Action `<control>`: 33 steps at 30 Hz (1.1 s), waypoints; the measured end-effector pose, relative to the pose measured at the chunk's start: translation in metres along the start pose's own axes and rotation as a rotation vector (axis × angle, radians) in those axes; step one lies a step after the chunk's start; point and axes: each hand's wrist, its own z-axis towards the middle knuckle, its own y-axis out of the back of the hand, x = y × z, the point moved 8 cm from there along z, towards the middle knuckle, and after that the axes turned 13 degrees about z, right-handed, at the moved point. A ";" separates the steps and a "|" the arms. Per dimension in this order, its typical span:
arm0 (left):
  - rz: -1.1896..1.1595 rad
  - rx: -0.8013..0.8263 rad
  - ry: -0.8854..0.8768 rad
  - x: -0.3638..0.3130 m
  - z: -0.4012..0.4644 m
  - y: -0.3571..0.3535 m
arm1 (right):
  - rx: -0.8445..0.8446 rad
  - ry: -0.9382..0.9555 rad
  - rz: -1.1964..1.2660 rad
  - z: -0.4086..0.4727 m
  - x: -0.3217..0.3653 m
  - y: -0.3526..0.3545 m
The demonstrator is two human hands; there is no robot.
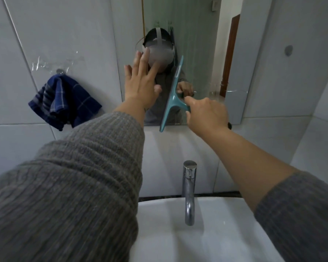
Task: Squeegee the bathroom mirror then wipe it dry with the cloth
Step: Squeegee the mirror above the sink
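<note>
The mirror [201,53] hangs on the tiled wall straight ahead, above the basin. My right hand [206,114] grips the handle of a teal squeegee [171,99], whose long blade stands nearly upright against the lower middle of the glass, its bottom end just past the mirror's lower edge. My left hand [140,82] is raised with its fingers spread, palm flat toward the mirror's left part, holding nothing. A dark blue checked cloth [64,103] hangs from a wall hook to the left of the mirror.
A chrome tap [188,191] rises over the white basin [225,233] right below the mirror. Grey tiled walls close in on the left and right. A brown door shows in the reflection at the right.
</note>
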 end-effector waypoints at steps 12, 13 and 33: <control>-0.025 -0.009 0.051 -0.055 -0.012 -0.028 | -0.059 -0.321 0.098 -0.035 -0.097 0.024; -0.030 -0.016 0.044 -0.062 -0.011 -0.028 | -0.070 -0.364 0.129 -0.039 -0.106 0.025; -0.085 0.026 0.086 -0.090 -0.009 -0.038 | -0.104 -0.771 0.570 -0.101 -0.162 -0.018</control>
